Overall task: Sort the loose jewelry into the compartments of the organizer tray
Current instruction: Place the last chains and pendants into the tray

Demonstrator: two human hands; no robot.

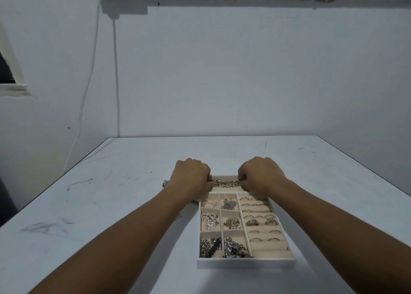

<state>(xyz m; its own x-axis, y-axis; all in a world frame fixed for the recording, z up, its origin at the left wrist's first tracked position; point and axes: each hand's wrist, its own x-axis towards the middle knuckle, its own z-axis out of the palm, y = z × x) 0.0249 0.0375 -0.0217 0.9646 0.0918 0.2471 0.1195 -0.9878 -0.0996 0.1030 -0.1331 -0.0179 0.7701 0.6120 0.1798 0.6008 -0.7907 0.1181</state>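
Two hands reach to the far end of the tray (pixel 244 263), the end away from the person. The left hand (pixel 191 178) is at the far left corner of the tray, with its fingers curled down, and it pinches one end of a chain (pixel 226 183). The right hand (pixel 260 176) is at the far right corner of the tray, fingers curled too, and it pinches the other end of the chain. The chain is made of big shiny links. It lies stretched from side to side in the long box across the far end of the tray, between the two hands. Nearer to the person, the right side of the tray has soft rolls with many rings (pixel 260 218) stuck in them. The left side of the tray has six small boxes. One holds a leaf pin (pixel 229 203), one holds heart pieces (pixel 209 220), and the two nearest boxes hold piles of silver bits (pixel 235 248). Something small peeks out by the left hand, just left of the tray, but it is too hidden to tell what it is. The tray sits on a white table (pixel 111 193) with gray scuff marks. Behind the tray is a white wall (pixel 244 71), and a white cord (pixel 89 82) hangs down it, far to the left of the tray.
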